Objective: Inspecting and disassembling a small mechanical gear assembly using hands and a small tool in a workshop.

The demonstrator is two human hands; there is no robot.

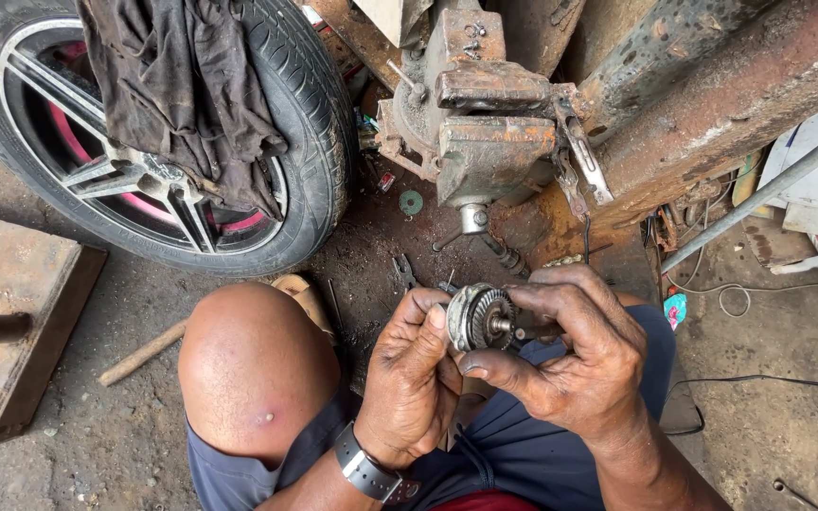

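Note:
Both hands hold a small round metal gear part with a toothed rim and a short shaft, just above my lap. My left hand pinches its left rim with thumb and fingers; a dark watch sits on that wrist. My right hand wraps around the shaft side from the right, thumb under the part. My bare left knee is bent beside the hands.
A rusty bench vise stands directly ahead on a rusty beam. A car wheel with a dark rag draped over it leans at upper left. A rusty metal block lies left; a wooden handle, wires and small tools litter the dirt floor.

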